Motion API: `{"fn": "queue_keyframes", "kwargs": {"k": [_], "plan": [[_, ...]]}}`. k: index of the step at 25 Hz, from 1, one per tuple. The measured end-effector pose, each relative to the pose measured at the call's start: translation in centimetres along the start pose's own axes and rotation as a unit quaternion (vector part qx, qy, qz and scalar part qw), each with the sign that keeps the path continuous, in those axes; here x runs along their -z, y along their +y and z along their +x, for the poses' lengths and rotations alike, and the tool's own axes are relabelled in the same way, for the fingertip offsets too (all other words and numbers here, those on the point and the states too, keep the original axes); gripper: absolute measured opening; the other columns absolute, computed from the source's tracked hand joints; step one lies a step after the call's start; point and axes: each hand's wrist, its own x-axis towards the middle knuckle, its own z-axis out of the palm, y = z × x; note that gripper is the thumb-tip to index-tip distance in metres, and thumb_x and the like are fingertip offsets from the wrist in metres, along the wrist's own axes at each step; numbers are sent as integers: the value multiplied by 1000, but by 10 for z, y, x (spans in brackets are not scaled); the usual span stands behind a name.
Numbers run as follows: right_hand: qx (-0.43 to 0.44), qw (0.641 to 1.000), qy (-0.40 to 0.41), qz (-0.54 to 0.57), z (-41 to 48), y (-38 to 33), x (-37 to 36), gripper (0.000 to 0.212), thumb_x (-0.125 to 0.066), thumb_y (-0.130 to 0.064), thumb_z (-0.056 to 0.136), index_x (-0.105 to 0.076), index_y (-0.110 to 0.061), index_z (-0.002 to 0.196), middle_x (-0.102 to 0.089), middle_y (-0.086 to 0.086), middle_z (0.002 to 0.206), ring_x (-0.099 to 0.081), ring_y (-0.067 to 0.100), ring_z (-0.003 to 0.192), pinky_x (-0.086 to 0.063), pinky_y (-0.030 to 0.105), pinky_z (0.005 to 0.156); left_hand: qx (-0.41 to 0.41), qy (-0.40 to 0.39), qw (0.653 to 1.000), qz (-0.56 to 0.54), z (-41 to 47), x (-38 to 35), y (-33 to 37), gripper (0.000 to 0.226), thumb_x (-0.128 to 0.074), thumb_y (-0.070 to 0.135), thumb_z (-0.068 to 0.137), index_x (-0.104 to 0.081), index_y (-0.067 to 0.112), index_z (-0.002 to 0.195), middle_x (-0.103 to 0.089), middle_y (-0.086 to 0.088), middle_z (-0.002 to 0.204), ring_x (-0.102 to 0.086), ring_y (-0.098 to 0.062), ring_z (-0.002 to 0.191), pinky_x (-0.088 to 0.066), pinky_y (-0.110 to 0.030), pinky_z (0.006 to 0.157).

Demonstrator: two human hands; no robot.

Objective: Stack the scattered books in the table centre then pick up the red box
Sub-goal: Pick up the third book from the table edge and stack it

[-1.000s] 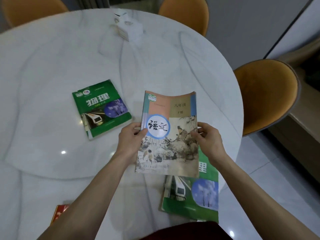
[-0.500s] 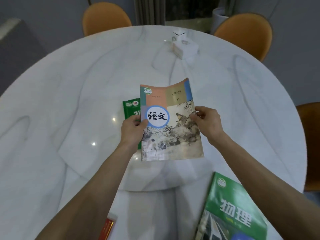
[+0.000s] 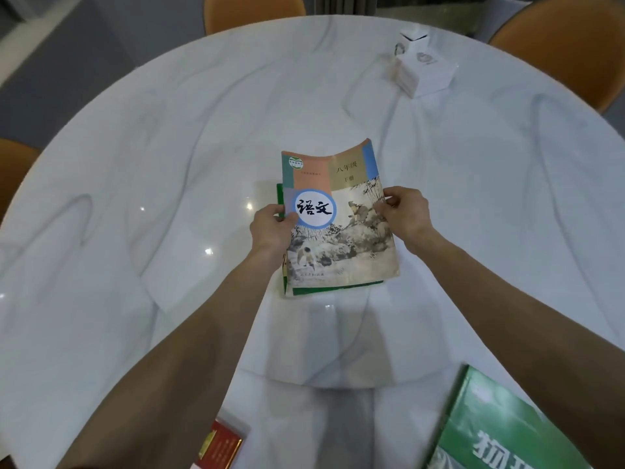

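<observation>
A painted-cover textbook (image 3: 341,231) with a blue circle on it is held over the table centre. My left hand (image 3: 272,228) grips its left edge and my right hand (image 3: 404,211) grips its right edge. Beneath it lies a green book (image 3: 333,289), of which only a strip along the left and bottom edges shows. A second green book (image 3: 507,431) lies at the near right edge of the table. The red box (image 3: 221,448) sits at the near edge, partly hidden by my left forearm.
The round white marble table (image 3: 169,164) fills the view. A white tissue box (image 3: 424,71) stands at the far right. Orange chairs (image 3: 575,42) ring the table at the back and sides.
Both hands carried the painted textbook left and forward until it covers the green book at the centre. The second green book now lies far to the lower right.
</observation>
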Motion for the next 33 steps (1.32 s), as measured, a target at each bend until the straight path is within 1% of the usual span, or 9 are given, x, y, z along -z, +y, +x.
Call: {"fn": "queue_keyframes", "kwargs": {"k": [3, 8, 10, 12, 16, 20, 25, 29, 33], "plan": [[-4, 1000, -10, -23, 12, 10, -19, 20, -57, -7, 89, -68, -4, 105, -56, -3, 66, -52, 18, 65, -43, 16, 57, 9, 12, 1000, 26, 13, -6, -12, 25, -59, 13, 89, -63, 2, 112, -67, -18, 109, -55, -23, 83, -46, -30, 75], [-22, 998, -15, -49, 22, 30, -33, 21, -55, -5, 90, -67, -3, 107, -59, 4, 73, -49, 11, 57, -40, 13, 55, -18, 10, 995, 95, 20, -16, -32, 21, -56, 11, 91, -64, -3, 105, -65, -14, 92, -53, -24, 79, -47, -35, 74], [-21, 997, -16, -72, 22, 36, -36, 21, -54, -4, 89, -68, 1, 104, -61, 11, 79, -50, 17, 63, -44, 17, 59, -40, 12, 991, 128, 23, -17, -39, 21, -55, 12, 91, -64, -3, 102, -62, -11, 87, -54, -25, 78, -48, -34, 74], [-18, 996, -16, -91, 23, 39, -39, 19, -55, -4, 89, -67, 3, 102, -67, 20, 88, -56, 22, 73, -47, 25, 71, -64, 21, 981, 184, 26, -19, -46, 20, -55, 14, 90, -65, -3, 95, -58, -10, 82, -57, -29, 77, -41, -30, 65], [-20, 994, -16, -103, 24, 42, -45, 21, -57, -6, 90, -67, 4, 105, -70, 23, 102, -65, 34, 95, -48, 27, 81, -74, 30, 964, 253, 28, -21, -56, 23, -55, 15, 91, -62, -6, 95, -52, -22, 98, -54, -34, 94, -35, -26, 69], [-15, 993, -14, -115, 29, 43, -50, 19, -57, -5, 89, -68, 5, 100, -71, 24, 99, -58, 24, 78, -50, 29, 81, -80, 35, 961, 261, 28, -23, -60, 23, -53, 15, 94, -60, -7, 97, -50, -24, 112, -52, -38, 100, -43, -36, 84], [-29, 991, -27, -125, 32, 46, -53, 18, -58, -5, 88, -69, 7, 96, -69, 21, 87, -58, 25, 74, -46, 25, 71, -69, 40, 963, 257, 25, -24, -63, 23, -50, 12, 95, -60, -7, 99, -50, -25, 112, -53, -39, 97, -43, -35, 80], [-34, 991, -32, -122, 34, 47, -54, 19, -57, -5, 88, -68, 8, 95, -70, 23, 91, -64, 34, 81, -55, 36, 79, -62, 21, 957, 283, 26, -22, -60, 25, -47, 13, 96, -59, -7, 105, -51, -26, 113, -54, -40, 100, -44, -39, 83], [-50, 983, -57, -170, 35, 43, -52, 25, -56, -13, 91, -68, 8, 97, -68, 21, 87, -59, 26, 75, -53, 32, 77, -71, -10, 937, 342, 22, -19, -55, 28, -44, 17, 98, -54, -5, 113, -52, -25, 116, -52, -38, 105, -44, -39, 86]]}}
